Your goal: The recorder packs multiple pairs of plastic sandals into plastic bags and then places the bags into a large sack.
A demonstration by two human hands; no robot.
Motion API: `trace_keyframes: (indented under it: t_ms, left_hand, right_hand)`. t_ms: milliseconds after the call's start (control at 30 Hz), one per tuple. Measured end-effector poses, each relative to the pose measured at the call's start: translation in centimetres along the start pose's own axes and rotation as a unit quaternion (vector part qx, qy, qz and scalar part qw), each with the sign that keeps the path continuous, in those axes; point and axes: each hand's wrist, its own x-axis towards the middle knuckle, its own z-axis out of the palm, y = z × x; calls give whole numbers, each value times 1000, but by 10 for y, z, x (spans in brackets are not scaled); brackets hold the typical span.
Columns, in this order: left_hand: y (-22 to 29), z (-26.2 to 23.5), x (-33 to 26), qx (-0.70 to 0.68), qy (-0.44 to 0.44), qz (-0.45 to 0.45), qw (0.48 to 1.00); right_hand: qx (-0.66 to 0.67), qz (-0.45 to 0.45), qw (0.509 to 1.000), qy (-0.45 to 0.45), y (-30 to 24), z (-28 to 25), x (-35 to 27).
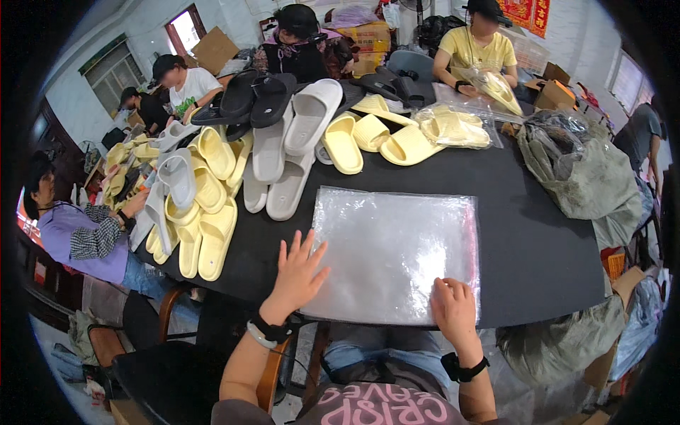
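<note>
A stack of clear plastic bags (382, 248) lies flat on the black table in front of me, with a reddish strip along its right side. My left hand (299, 273) is open, its fingers spread at the left edge of the bags. On the lower right part of the bags rests my right hand (455, 308), fingertips down and slightly bent, with nothing visibly held. Beyond the bags and to the left are piled slippers: pale yellow slides (216, 234), light grey slides (290, 185) and black slides (273, 99).
Several people sit around the black table (538, 283); one in yellow (482, 53) holds bagged yellow slippers. A yellow pair in clear plastic (453, 127) lies at the far side. A greenish sack (581, 177) bulges over the right end. A chair (170, 368) stands at my left.
</note>
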Motion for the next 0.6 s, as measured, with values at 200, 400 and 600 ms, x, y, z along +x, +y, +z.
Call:
trace_keyframes:
  t_ms: [200, 400, 600]
  left_hand:
    - [8, 46, -9, -3, -34, -49, 998]
    - [5, 62, -12, -12, -7, -52, 999]
    - [13, 31, 0, 69, -46, 5, 997]
  right_hand:
    - [-40, -1, 997, -64, 10, -24, 3]
    - [-118, 18, 992, -51, 41, -1, -9]
    - [-118, 30, 991, -50, 42, -1, -8]
